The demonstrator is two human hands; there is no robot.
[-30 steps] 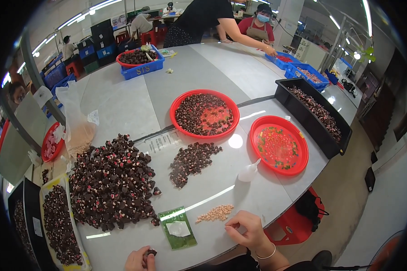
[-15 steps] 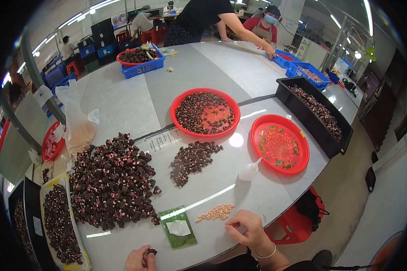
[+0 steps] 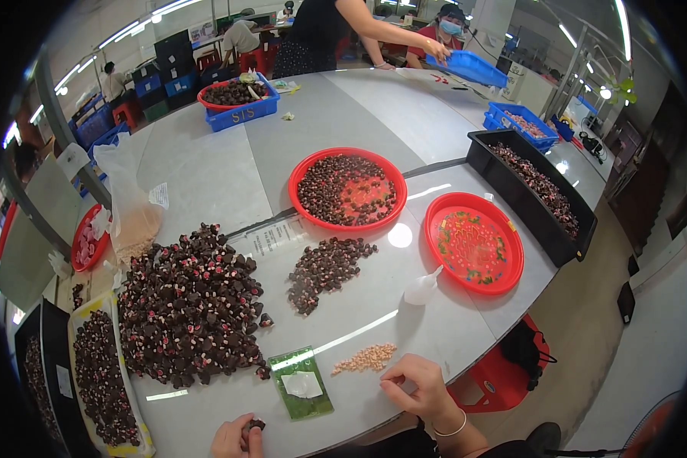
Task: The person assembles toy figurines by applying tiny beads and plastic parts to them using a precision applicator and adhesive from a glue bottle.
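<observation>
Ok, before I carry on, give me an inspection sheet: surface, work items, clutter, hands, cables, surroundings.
Surface: pale tabletop, with glare streaks.
Work items: large dark heap at left, smaller dark pile, pale bits, white sheet on green pad.
Clutter: white squeeze bottle, red tray of dark pieces, black bin.
Hands: left hand pinches a small dark piece; right hand is beside the pale bits, fingers curled, contents unclear.
Cables: thin black cord, lower right.
Surroundings: co-worker's hand holds a blue tray; red stool beside the table.
</observation>
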